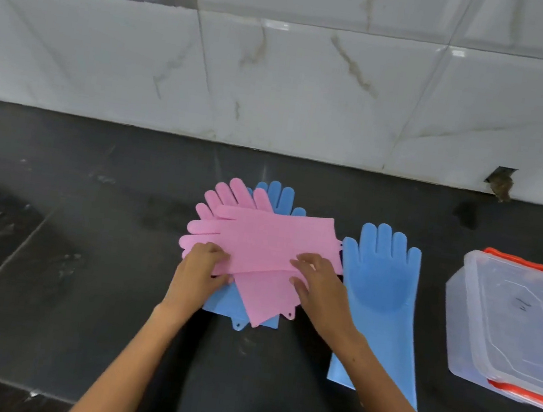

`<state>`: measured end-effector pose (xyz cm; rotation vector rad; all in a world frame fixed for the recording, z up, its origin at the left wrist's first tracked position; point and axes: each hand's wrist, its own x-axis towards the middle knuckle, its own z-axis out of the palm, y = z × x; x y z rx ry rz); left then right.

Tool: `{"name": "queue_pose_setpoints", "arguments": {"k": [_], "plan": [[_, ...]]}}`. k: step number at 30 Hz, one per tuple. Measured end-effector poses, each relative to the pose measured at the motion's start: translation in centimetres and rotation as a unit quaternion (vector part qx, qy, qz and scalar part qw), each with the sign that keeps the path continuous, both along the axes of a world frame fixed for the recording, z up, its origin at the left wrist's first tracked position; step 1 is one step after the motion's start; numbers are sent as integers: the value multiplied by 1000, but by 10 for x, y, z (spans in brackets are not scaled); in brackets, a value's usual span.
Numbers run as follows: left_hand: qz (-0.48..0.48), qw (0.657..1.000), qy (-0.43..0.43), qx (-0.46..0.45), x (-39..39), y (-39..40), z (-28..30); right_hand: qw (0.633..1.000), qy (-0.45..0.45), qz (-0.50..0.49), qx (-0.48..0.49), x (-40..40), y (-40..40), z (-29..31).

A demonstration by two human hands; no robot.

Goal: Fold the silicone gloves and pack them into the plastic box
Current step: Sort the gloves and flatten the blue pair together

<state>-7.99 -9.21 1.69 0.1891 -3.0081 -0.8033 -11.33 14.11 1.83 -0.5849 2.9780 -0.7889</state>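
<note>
A pink silicone glove [269, 240] lies crosswise on top of a pile at the counter's middle, fingers pointing left. My left hand [201, 267] grips its near edge at the finger end, and my right hand [319, 281] pinches the same edge nearer the cuff. Under it a second pink glove [261, 299] points away from me, and below both lies a blue glove [278, 194]. Another blue glove [381, 289] lies flat alone to the right, palm up. The clear plastic box [506, 326] with orange clips stands at the far right, its lid on.
The dark stone counter [101, 252] runs under everything, with its front edge near the bottom left. A marble-tiled wall [279, 85] rises behind it, with a small hole [501, 182] at its base on the right.
</note>
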Motion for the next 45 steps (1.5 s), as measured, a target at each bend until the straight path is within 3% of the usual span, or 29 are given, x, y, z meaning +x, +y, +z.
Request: {"name": "queue_pose_setpoints", "arguments": {"k": [3, 9, 13, 15, 17, 22, 26, 32, 36, 40, 45], "plan": [[-66, 997, 1, -43, -6, -23, -2, 999, -4, 19, 45, -20, -28, -6], [-151, 980, 92, -91, -27, -44, 8, 996, 13, 17, 88, -26, -41, -9], [-152, 969, 168, -101, -40, -88, 34, 999, 15, -1, 30, -22, -87, 14], [-145, 965, 194, -105, -41, -122, 44, 999, -32, -5, -21, -8, -126, 26], [-130, 966, 192, -113, -35, -161, 48, 996, -76, 29, -43, 8, -172, 29], [-107, 966, 159, -174, -1, -242, 34, 986, -46, 156, 29, 55, -278, 23], [-60, 971, 124, -196, 27, -274, 12, 970, -114, 200, 84, 89, -318, 12], [8, 978, 106, -177, 34, -263, 3, 979, -97, 177, 30, 75, -267, 5], [58, 985, 110, -121, 18, -224, 10, 999, -42, -2, -5, 47, -191, 3], [58, 993, 98, 21, -12, -168, 9, 993, -32, -113, 19, 32, -143, 0], [88, 988, 31, 119, -47, -102, 2, 991, -56, -115, 46, 32, -132, -2]]}}
